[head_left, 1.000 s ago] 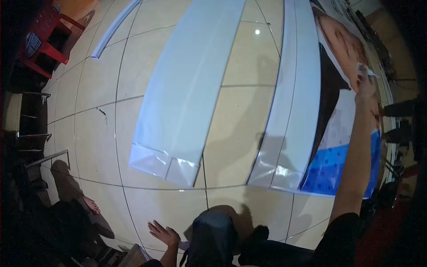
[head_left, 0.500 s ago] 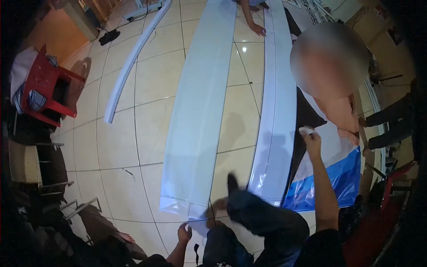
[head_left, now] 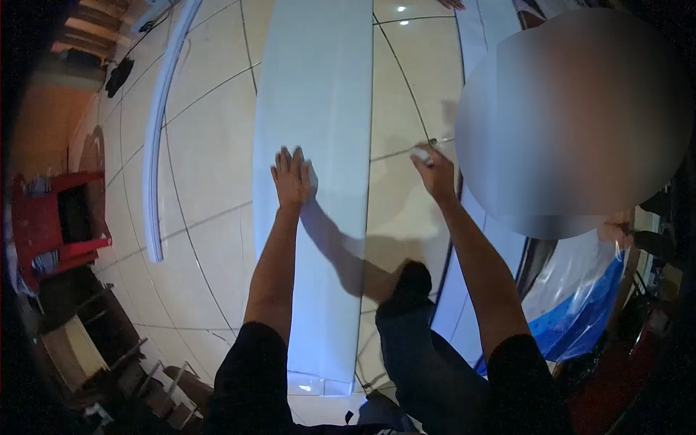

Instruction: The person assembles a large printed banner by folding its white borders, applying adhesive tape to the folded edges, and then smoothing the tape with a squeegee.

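Observation:
A long, pale white panel lies lengthwise on the tiled floor in front of me. My left hand is spread over it, palm down and fingers pointing away, its shadow falling across the surface. Over the tiles to the right of the panel is my right hand, its fingers closed around a small white wad that I cannot tell the kind of. Further right, a second long white panel runs alongside, partly behind my right arm. My foot is planted between the two panels.
A narrow white strip lies on the floor at left, near a red chair. Another person, blurred, is close at right by a blue and clear plastic sheet. Someone's hand rests on the second panel's far part.
My left hand has moved forward from the panel's near end onto its surface and opened flat. My right hand has swung left with the white wad. The view has shifted closer.

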Tool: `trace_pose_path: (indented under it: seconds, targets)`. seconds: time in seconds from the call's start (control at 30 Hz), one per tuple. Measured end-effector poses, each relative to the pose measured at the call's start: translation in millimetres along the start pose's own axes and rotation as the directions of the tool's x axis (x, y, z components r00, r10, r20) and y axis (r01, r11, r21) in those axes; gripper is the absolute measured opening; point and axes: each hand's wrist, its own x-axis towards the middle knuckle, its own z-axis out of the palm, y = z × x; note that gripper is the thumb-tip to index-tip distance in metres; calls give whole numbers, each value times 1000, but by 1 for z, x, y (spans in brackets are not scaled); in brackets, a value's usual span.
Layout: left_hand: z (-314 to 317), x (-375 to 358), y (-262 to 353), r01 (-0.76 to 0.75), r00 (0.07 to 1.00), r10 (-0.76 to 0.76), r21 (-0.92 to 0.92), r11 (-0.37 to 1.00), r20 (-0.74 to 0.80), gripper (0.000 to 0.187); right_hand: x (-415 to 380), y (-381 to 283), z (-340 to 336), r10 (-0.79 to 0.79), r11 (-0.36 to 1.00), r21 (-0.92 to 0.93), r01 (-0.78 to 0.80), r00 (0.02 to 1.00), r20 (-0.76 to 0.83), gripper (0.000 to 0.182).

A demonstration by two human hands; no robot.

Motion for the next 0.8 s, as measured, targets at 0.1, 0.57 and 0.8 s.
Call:
trace_pose_path:
  seconds: [0.1, 0.57, 0.8]
  targets:
    - [-3, 101, 11, 14, 997, -19, -82, 997, -68, 54, 106, -8, 33, -30, 1000, 0, 30, 996, -79, 29]
    - [-12, 138, -5, 133, 990, -135, 40, 990, 45, 66, 294, -36, 98, 150, 981, -102, -164, 980, -129, 39]
    - [-25, 141, -5, 129, 988, -128, -9, 992, 85, 65, 212, -38, 64, 126, 925, -328, -192, 969, -214, 66]
